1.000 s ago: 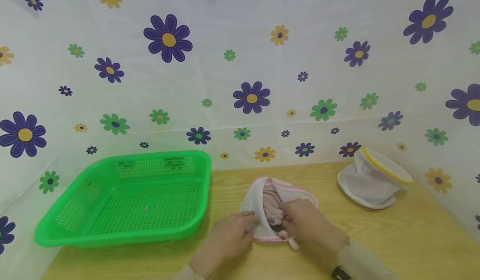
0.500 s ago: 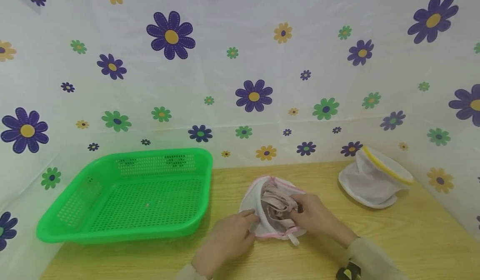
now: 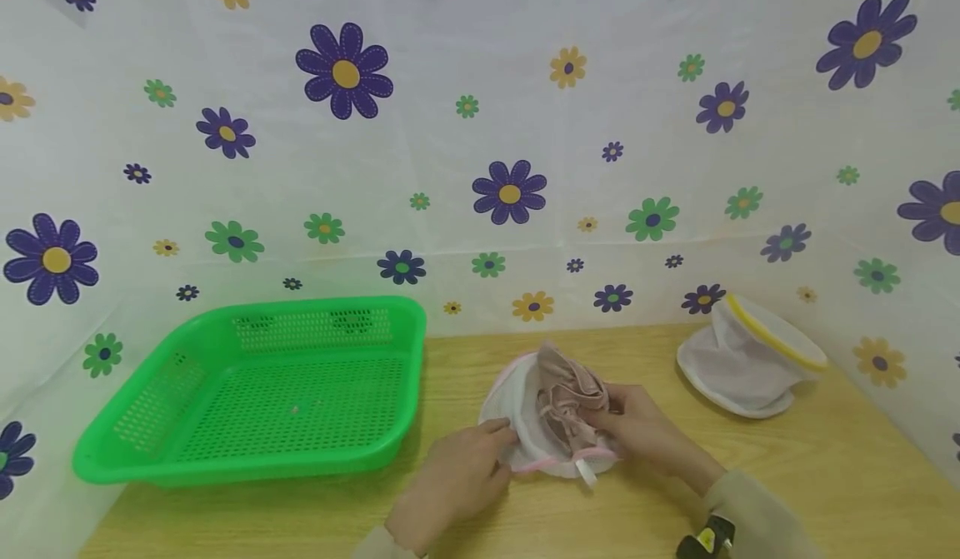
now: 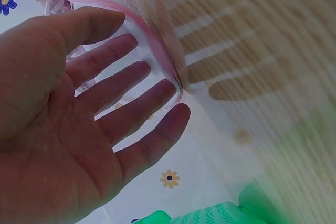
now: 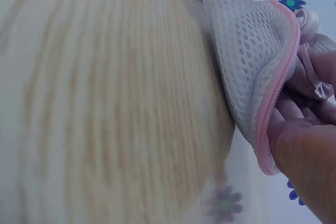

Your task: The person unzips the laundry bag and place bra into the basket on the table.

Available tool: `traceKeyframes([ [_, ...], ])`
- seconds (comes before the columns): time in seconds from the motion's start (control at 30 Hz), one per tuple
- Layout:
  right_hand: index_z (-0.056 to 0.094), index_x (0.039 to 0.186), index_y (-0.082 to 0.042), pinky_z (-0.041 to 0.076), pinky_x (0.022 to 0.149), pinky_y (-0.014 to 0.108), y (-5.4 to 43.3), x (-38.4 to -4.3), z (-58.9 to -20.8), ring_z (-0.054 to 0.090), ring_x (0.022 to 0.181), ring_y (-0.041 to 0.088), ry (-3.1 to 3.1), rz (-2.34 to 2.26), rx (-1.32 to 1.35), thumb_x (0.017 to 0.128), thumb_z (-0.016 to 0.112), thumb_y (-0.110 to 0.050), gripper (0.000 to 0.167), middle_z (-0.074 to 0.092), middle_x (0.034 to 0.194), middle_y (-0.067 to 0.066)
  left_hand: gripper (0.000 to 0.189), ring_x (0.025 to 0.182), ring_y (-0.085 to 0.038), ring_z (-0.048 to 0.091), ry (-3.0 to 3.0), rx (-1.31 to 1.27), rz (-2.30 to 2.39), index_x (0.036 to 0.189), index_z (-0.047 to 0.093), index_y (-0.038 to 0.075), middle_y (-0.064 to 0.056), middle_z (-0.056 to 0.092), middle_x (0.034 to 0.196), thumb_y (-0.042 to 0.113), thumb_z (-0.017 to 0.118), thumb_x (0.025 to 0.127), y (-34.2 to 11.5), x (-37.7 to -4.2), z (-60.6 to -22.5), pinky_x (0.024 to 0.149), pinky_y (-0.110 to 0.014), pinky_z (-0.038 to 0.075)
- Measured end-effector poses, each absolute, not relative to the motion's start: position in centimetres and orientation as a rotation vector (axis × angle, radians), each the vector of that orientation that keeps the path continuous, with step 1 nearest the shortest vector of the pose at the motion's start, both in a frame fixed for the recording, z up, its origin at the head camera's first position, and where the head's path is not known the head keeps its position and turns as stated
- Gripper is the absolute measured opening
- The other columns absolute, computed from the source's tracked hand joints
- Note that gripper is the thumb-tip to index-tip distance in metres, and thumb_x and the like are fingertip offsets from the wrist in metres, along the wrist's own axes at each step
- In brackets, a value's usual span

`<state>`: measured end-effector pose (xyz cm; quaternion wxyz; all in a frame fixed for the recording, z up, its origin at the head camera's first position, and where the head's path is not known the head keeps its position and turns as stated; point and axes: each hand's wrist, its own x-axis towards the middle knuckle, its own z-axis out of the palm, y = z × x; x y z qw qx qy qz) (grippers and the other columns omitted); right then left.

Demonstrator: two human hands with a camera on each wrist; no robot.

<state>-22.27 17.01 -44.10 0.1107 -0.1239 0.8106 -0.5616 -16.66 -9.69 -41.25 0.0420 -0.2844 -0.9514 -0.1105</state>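
Observation:
A white mesh laundry bag (image 3: pixel 517 413) with a pink zipper edge lies unzipped on the table. From its mouth bulges a dusty-pink garment (image 3: pixel 570 392) with thin straps. My right hand (image 3: pixel 641 430) reaches into the opening and pinches the garment at its right side. In the right wrist view those fingers go in past the zipper (image 5: pixel 283 85), partly hidden. On the bag's near left side rests my left hand (image 3: pixel 465 463). The left wrist view shows its fingers (image 4: pixel 142 103) extended and spread against the bag's edge, pinching nothing.
A green plastic basket (image 3: pixel 408 376) with perforated sides stands on the wooden table (image 3: pixel 750 476) to the left. Another white mesh bag with a yellow rim (image 3: pixel 776 338) sits at the far right. A flowered white sheet (image 3: pixel 450 151) hangs behind.
The right hand has moved a little right and up, drawing the garment further out of the bag mouth. My left hand has stayed nearly in place on the bag.

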Motion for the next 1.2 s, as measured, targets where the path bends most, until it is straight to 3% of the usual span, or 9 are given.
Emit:
traceKeyframes([
  [0.2, 0.048, 0.142, 0.012, 0.057, 0.09, 0.025, 17.3, -22.2, -44.1, 0.068, 0.107, 0.017, 2.253, -1.822, -0.215, 0.097, 0.065, -0.014, 0.055, 0.066, 0.13, 0.025, 0.035, 0.11, -0.03, 0.072, -2.919, -0.857, -0.325, 0.12, 0.07, 0.017, -0.006, 0.068, 0.136, 0.015, 0.068, 0.085, -9.6, -16.7, -41.2, 0.084, -0.043, 0.06],
  [0.27, 0.05, 0.14, 0.01, 0.057, 0.089, 0.026, 17.3, -22.2, -44.0, 0.068, 0.106, 0.017, 2.271, -1.84, -0.179, 0.098, 0.065, -0.015, 0.052, 0.068, 0.128, 0.023, 0.034, 0.108, -0.029, 0.073, -2.906, -0.862, -0.318, 0.119, 0.071, 0.017, -0.005, 0.068, 0.135, 0.016, 0.068, 0.084, -9.6, -16.7, -41.3, 0.083, -0.042, 0.06],
  [0.37, 0.059, 0.13, 0.007, 0.057, 0.083, 0.024, 17.0, -22.0, -43.5, 0.067, 0.101, 0.015, 2.393, -1.803, -0.125, 0.095, 0.069, -0.016, 0.043, 0.071, 0.121, 0.018, 0.034, 0.107, -0.029, 0.073, -2.896, -0.866, -0.316, 0.118, 0.071, 0.016, -0.006, 0.069, 0.133, 0.016, 0.069, 0.084, -9.5, -16.8, -41.4, 0.084, -0.042, 0.06],
  [0.63, 0.073, 0.096, -0.006, 0.055, 0.086, 0.029, 16.3, -20.9, -42.2, 0.069, 0.096, 0.017, 2.719, -1.614, -0.103, 0.085, 0.08, -0.014, 0.016, 0.077, 0.1, 0.006, 0.036, 0.114, -0.029, 0.071, -2.915, -0.874, -0.284, 0.122, 0.071, 0.016, -0.007, 0.069, 0.135, 0.019, 0.069, 0.086, -9.3, -16.8, -41.7, 0.091, -0.043, 0.059],
  [0.73, 0.075, 0.097, -0.008, 0.054, 0.083, 0.028, 16.2, -20.7, -42.0, 0.069, 0.092, 0.014, 2.747, -1.58, -0.111, 0.084, 0.081, -0.016, 0.016, 0.077, 0.095, 0.003, 0.036, 0.113, -0.029, 0.071, -2.906, -0.866, -0.283, 0.122, 0.071, 0.016, -0.007, 0.069, 0.134, 0.02, 0.069, 0.086, -9.3, -16.8, -41.8, 0.089, -0.043, 0.059],
  [0.97, 0.075, 0.107, -0.007, 0.053, 0.088, 0.028, 16.3, -20.4, -41.8, 0.068, 0.098, 0.015, 2.685, -1.661, -0.089, 0.084, 0.08, -0.014, 0.024, 0.078, 0.106, 0.007, 0.036, 0.113, -0.03, 0.071, -2.923, -0.854, -0.306, 0.123, 0.071, 0.016, -0.007, 0.068, 0.136, 0.021, 0.068, 0.087, -9.1, -16.9, -41.7, 0.09, -0.044, 0.059],
  [1.2, 0.075, 0.107, -0.007, 0.054, 0.085, 0.029, 16.3, -20.7, -41.5, 0.068, 0.097, 0.016, 2.701, -1.666, -0.09, 0.085, 0.077, -0.01, 0.022, 0.077, 0.108, 0.008, 0.03, 0.115, -0.031, 0.07, -2.903, -0.826, -0.405, 0.12, 0.071, 0.014, -0.008, 0.068, 0.136, 0.02, 0.064, 0.091, -9.7, -16.5, -40.7, 0.09, -0.048, 0.058],
])
